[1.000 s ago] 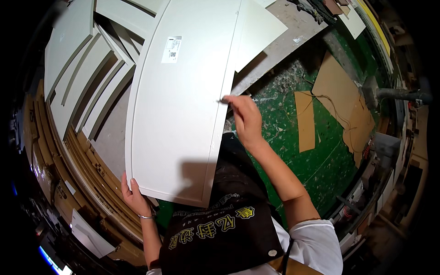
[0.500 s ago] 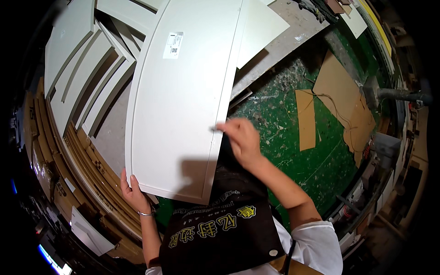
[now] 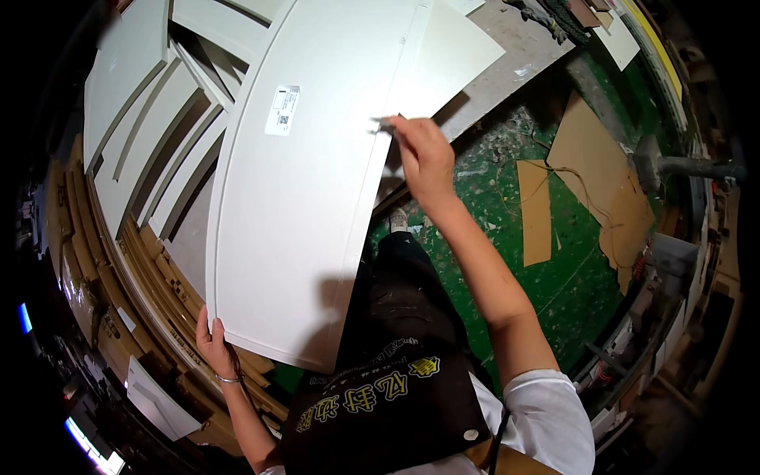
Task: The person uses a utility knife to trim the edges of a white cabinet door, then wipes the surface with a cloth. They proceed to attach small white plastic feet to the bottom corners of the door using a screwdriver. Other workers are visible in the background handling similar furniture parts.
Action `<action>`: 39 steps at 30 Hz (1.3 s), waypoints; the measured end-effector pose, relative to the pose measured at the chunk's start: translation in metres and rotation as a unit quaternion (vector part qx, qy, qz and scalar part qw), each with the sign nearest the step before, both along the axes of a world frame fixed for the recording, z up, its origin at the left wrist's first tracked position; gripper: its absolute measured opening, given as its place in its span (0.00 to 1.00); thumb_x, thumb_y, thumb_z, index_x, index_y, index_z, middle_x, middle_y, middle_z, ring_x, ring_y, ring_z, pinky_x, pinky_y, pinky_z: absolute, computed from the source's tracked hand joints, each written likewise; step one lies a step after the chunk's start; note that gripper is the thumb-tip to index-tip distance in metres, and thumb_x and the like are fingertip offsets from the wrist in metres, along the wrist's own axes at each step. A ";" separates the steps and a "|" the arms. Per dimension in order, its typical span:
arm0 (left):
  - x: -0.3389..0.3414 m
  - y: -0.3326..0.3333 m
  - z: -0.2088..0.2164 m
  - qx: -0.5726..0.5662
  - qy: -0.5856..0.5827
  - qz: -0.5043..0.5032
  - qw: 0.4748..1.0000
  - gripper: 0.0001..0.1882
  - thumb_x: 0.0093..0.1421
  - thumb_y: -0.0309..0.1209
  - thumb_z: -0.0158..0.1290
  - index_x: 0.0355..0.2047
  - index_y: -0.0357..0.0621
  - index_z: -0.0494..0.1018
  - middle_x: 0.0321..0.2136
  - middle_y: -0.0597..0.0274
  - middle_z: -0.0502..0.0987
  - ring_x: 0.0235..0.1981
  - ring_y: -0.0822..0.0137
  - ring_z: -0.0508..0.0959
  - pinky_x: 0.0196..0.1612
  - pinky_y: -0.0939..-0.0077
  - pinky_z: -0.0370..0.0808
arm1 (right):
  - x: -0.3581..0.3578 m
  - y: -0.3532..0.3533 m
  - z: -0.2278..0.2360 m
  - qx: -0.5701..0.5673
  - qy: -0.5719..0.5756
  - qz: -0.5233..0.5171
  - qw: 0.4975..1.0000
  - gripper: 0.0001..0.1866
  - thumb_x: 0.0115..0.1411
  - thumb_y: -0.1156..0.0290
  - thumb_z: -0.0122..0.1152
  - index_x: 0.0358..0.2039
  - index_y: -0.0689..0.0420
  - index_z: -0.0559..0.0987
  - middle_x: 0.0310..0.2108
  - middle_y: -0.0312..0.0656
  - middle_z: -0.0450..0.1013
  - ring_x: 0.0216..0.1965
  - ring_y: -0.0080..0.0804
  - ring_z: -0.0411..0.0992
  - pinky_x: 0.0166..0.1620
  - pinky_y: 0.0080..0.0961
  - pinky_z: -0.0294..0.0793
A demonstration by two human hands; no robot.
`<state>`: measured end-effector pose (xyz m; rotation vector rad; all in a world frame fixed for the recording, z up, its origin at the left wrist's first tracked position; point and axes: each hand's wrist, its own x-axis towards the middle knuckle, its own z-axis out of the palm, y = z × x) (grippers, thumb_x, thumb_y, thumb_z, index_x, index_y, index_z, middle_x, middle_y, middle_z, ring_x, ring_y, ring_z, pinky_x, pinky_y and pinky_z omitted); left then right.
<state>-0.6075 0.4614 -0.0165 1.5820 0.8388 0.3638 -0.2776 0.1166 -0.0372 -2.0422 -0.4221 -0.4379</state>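
Head: working at panel point(image 3: 285, 206), pinching dark piece point(image 3: 383, 123) with right fingers point(image 3: 408, 128), corner with left fingers point(image 3: 203, 324); likely needing steadiness next.

left hand point(image 3: 215, 348) low, right hand point(image 3: 428, 158) farther forward, pinching

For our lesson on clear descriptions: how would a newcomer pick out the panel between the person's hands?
From the green floor, look left to the long white panel reaching down to the dark apron. The left hand is at its near left corner; the right hand is by its right edge. Unlike the panels farther left, hands flank it.
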 end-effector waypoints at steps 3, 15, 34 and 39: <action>-0.018 0.009 -0.003 -0.005 0.011 -0.001 1.000 0.21 0.62 0.25 0.52 0.55 0.31 0.67 0.47 0.57 0.75 0.45 0.70 0.75 0.51 0.75 0.70 | 0.015 0.005 -0.003 -0.002 -0.017 -0.039 0.999 0.12 0.56 0.79 0.58 0.40 0.53 0.80 0.27 0.43 0.71 0.31 0.41 0.71 0.33 0.32 0.70; -0.036 0.014 -0.010 -0.055 -0.037 0.020 0.998 0.20 0.63 0.26 0.52 0.55 0.33 0.67 0.46 0.57 0.76 0.44 0.69 0.75 0.50 0.75 0.72 | -0.073 0.030 -0.003 -0.016 0.008 -0.036 0.999 0.16 0.52 0.83 0.56 0.40 0.51 0.81 0.31 0.41 0.70 0.35 0.41 0.70 0.37 0.31 0.69; -0.031 0.006 -0.009 -0.060 -0.078 0.011 0.995 0.19 0.63 0.27 0.52 0.53 0.34 0.67 0.45 0.57 0.75 0.43 0.70 0.75 0.48 0.75 0.73 | -0.055 0.039 -0.022 0.145 0.145 -0.057 0.977 0.10 0.57 0.68 0.57 0.27 0.61 0.72 0.18 0.48 0.65 0.20 0.28 0.62 0.27 0.27 0.64; -0.030 0.001 -0.007 -0.058 -0.085 0.014 0.995 0.19 0.64 0.28 0.51 0.54 0.33 0.66 0.45 0.57 0.75 0.43 0.70 0.75 0.48 0.75 0.73 | -0.161 0.043 -0.020 0.117 0.165 0.044 0.978 0.04 0.51 0.78 0.56 0.24 0.62 0.71 0.22 0.48 0.68 0.23 0.40 0.69 0.29 0.30 0.67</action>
